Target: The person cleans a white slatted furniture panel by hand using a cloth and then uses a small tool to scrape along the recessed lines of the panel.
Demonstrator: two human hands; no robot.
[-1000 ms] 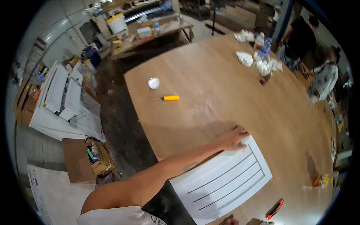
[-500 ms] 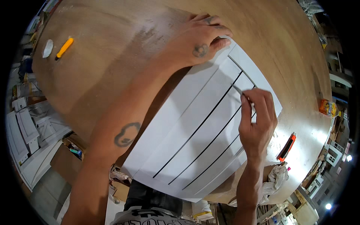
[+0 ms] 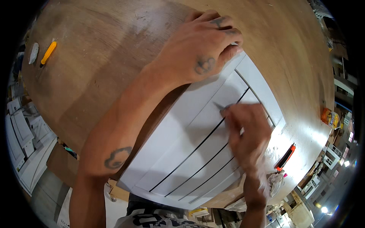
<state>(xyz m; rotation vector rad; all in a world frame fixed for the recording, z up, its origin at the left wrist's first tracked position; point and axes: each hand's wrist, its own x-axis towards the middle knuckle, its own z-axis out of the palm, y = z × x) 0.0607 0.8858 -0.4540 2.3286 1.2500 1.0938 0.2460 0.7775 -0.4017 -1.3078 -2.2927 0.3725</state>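
Note:
A white grooved panel, like a cabinet door, lies slantwise in front of me, its near end by my body. Dark lines run along several of its grooves. My left hand is closed over its far left corner, thumb on top and fingers past the edge. Above the panel's grooves, my right hand pinches a thin, grey, pointed sliver, perhaps a small blade. Motion blurs this hand, and its fingers hide most of the sliver. I cannot tell whether the tip touches the panel.
On the brown wooden table lie a yellow-handled tool and a white oval piece at far left. To the right are a red-and-black utility knife, a crumpled cloth and a yellow packet. White panels stand lower left.
My right hand has moved left and nearer along the grooves, with the sliver now pointing toward the panel's left side. My left hand keeps the corner; the whole view has shifted slightly.

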